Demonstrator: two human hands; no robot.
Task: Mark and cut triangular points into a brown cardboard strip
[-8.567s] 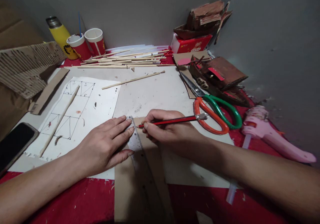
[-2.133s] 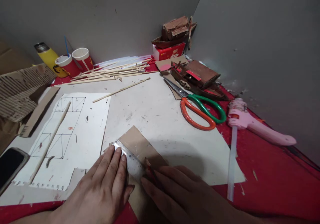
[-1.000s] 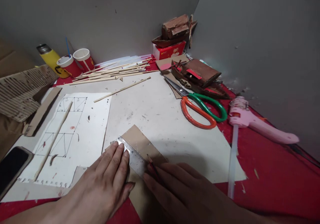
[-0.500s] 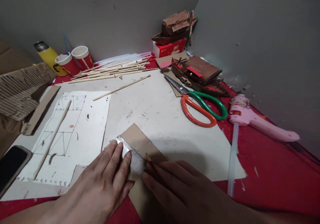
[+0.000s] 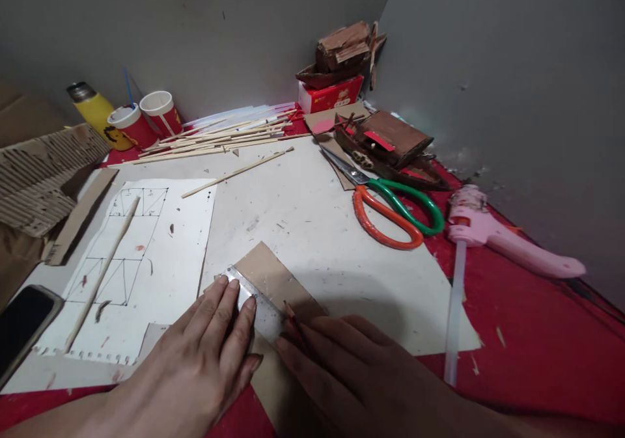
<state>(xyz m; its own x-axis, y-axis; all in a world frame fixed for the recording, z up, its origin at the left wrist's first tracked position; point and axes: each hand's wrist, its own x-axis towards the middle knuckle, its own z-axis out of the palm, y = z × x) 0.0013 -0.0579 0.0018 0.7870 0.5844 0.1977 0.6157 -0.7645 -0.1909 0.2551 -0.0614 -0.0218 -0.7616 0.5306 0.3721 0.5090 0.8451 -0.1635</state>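
cardboard [image 5: 277, 276] is lying toward the near edge of the worktop [image 5: 527, 340], marking seemingly unfinished: the flat left hand [image 5: 202, 347] is pressing the ruler [image 5: 266, 315], the right hand [image 5: 346, 363] is gripping the pencil [image 5: 293, 321], no line is clearly showing.

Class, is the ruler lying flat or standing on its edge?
Flat: the ruler lies broad side up across the cardboard, under the left hand.

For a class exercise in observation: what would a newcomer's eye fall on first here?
Probably the scissors, with orange and green handles, right of centre beside a brown model. Farther right, the pink glue gun stands out too. In front, the left hand lies on a ruler while the right holds a pencil.
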